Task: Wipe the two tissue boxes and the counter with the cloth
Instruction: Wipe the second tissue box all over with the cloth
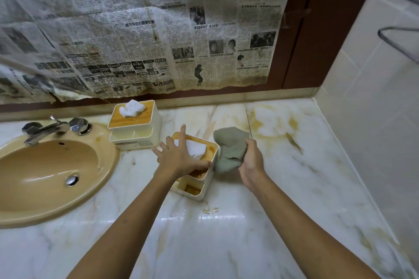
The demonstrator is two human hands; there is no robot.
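Two cream tissue boxes with wooden lids stand on the marble counter (226,233). The far box (136,129) sits by the back wall with a white tissue poking up. My left hand (179,156) lies flat with spread fingers on top of the near box (204,179), covering part of its tissue. A grey-green cloth (230,149) is bunched in my right hand (250,163), which grips it and holds it against the near box's right side. Brown stains show on the near box's lid and lower tray.
A tan basin (45,172) with a chrome tap (45,130) is set into the counter at left. Yellow-brown stains (276,124) mark the marble at back right. Newspaper (136,29) covers the wall behind. A tiled wall (374,108) closes the right side.
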